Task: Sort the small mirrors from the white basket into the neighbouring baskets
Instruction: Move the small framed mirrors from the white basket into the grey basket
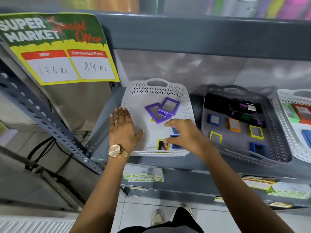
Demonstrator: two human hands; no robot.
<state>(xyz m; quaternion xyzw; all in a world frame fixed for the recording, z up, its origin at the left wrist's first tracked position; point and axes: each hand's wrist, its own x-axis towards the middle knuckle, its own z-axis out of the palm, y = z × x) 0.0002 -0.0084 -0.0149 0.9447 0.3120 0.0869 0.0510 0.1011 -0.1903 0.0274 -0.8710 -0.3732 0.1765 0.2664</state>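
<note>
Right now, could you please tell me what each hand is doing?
Left hand: open, flat on the white perforated plastic basket rim, holding nothing.
Right hand: fingers spread over the mirrors; grip cannot be told.

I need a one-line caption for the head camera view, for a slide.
Right hand reaches for small mirrors in the white basket while left hand rests on its rim.

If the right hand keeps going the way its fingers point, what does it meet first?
Likely the yellow-framed mirror in the white basket: the right hand reaches leftward over it, though depth is unclear.
</note>
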